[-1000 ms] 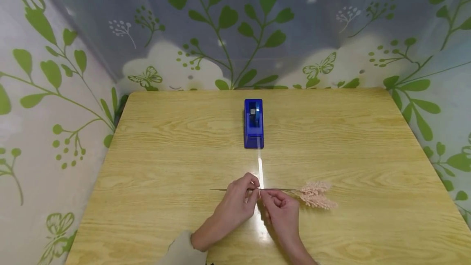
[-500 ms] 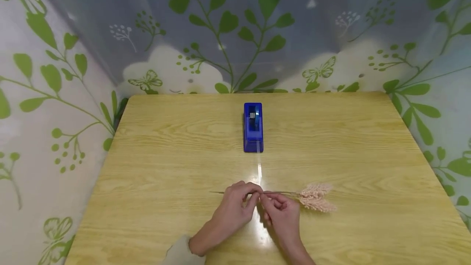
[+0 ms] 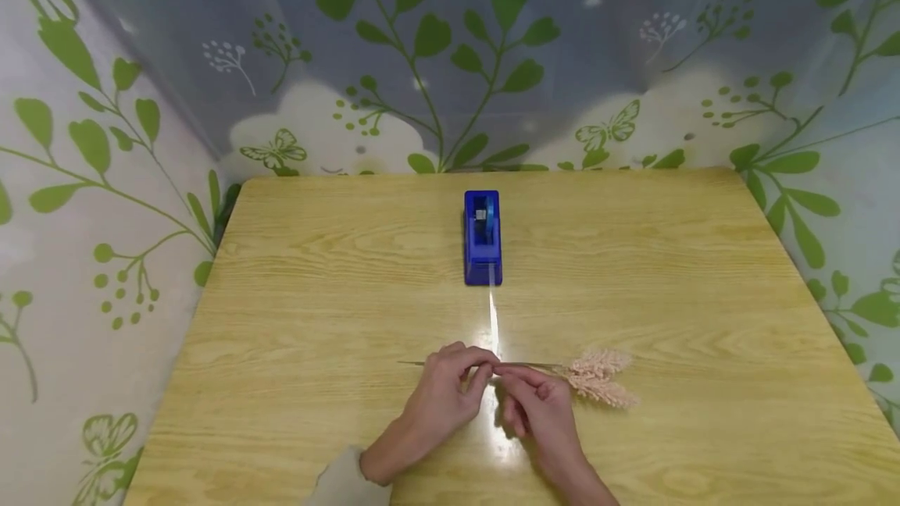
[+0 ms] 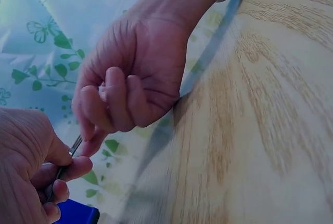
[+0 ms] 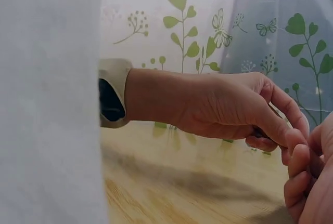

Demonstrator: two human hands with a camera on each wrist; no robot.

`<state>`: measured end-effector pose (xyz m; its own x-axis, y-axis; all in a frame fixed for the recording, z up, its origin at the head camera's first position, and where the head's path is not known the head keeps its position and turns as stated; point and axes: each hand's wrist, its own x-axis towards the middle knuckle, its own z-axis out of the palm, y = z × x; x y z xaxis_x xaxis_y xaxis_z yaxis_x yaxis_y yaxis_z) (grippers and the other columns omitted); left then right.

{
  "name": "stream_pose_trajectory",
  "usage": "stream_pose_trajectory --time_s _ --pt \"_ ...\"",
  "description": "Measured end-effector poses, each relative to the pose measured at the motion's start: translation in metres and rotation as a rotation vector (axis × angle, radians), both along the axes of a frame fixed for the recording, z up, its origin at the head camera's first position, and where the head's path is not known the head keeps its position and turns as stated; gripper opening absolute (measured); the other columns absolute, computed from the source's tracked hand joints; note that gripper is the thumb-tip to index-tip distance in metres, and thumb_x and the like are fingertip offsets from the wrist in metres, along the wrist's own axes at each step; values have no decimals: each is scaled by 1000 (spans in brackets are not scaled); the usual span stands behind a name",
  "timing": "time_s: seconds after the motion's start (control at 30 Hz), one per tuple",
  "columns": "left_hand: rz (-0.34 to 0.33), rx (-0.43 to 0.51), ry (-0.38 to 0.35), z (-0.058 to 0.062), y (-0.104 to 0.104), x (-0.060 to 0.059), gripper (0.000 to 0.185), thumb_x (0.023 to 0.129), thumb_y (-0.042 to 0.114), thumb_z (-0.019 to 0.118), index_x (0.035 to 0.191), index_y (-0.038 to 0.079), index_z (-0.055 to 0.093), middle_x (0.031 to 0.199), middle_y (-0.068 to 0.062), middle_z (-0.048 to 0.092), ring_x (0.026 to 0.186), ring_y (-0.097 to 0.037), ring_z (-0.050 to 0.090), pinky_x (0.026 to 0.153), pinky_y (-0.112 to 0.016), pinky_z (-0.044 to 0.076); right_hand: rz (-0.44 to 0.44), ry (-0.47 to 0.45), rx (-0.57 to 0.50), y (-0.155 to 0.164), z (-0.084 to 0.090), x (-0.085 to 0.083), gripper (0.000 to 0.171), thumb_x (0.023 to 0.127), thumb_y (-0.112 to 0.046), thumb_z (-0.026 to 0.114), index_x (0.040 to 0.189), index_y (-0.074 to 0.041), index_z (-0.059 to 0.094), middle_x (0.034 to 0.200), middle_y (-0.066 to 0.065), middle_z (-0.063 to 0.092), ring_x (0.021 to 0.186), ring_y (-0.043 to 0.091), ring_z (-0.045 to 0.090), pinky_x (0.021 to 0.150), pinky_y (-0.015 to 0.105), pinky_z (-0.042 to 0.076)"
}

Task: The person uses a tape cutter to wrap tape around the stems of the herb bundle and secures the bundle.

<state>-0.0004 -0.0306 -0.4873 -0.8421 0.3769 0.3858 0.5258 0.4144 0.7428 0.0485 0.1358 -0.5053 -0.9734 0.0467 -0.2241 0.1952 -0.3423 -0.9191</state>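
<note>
both hands bent in close together over the table [image 3: 281, 287]. left hand [image 3: 441, 393]: thumb and fingers pinched on thin stems [image 3: 530, 365]; its grip hides their middle, only a dark tip showing beyond. right hand [image 3: 551, 410]: thumb and forefinger pinching the stems just beside, other fingers curled in. pale pink flower heads [image 3: 601, 377] lie past the right hand, overlapping, hard to count. clear tape [image 3: 494, 318] runs from blue dispenser [image 3: 482, 239] to the fingertips; its end is lost there, its edges blurred by glare. left wrist view cuts the dispenser to a corner. right wrist view: pale cloth [image 5: 49, 99] blocks the left side, right hand cropped at the edge. surface: yellowish wood grain, glossy under light. around it, sheeting [image 3: 105, 155] printed with green leaves, butterflies.
</note>
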Motion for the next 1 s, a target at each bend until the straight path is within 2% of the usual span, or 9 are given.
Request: stream_pose_trajectory --time_s 0.13,0.27,0.37,0.47,0.57,0.63,0.77,0.87,1.0 --pt "-4 24 2 0 0 0 20 85 -6 77 98 10 80 72 4 65 57 -16 50 57 -16 36 87 66 -173 -2 -4 0 14 103 -2 57 107 3 70 57 -7 54 45 3 39 45 22 29" --pt "-18 35 -7 2 1 -1 20 87 -5 76 100 10 80 72 5 65 58 -13 48 57 -16 36 197 103 -396 1 -7 -2 24 105 3 44 112 -8 65 62 -5 42 49 9 32 49 32 18" --pt "-32 26 -28 3 2 -2 20 88 -6 75 100 9 80 73 4 65 59 -10 46 56 -15 36 286 98 -375 4 -4 -4 19 105 2 41 113 -2 58 62 -2 41 50 10 36 48 31 22" --pt "-40 17 -39 4 2 -2 19 87 -7 75 99 8 80 72 3 63 60 -9 45 55 -15 36 427 107 -89 11 8 -3 12 108 -3 46 104 2 55 64 -3 51 50 7 46 45 24 32" --pt "-41 5 -31 2 1 -3 18 87 -6 77 98 7 80 70 3 59 60 -11 46 56 -15 35 557 228 237 20 26 -3 15 109 -8 52 100 0 61 66 -3 57 53 4 54 44 20 40" --pt "-41 0 -6 0 0 -3 18 86 -6 78 98 7 81 68 3 57 59 -13 47 58 -15 35 529 398 421 25 38 -6 14 108 -4 53 100 -4 65 71 -2 60 58 4 58 47 22 47" --pt "-37 6 57 -5 -2 -4 18 85 -5 79 98 7 81 68 3 58 59 -14 49 59 -14 36 312 622 897 29 55 -21 15 104 0 58 111 -7 70 90 -1 65 78 10 60 66 27 54" --pt "-32 12 93 -7 -2 -4 18 85 -5 79 98 7 82 69 3 59 60 -11 49 59 -13 37 311 586 1232 31 58 -33 11 104 -5 61 99 -9 71 86 -6 61 79 11 55 70 28 50" --pt "-30 9 127 -9 -2 -3 20 83 -5 80 99 7 82 71 3 62 64 -7 49 62 -13 40 551 405 1304 33 57 -45 31 109 -18 54 78 -18 56 65 -10 45 62 9 46 58 27 44"
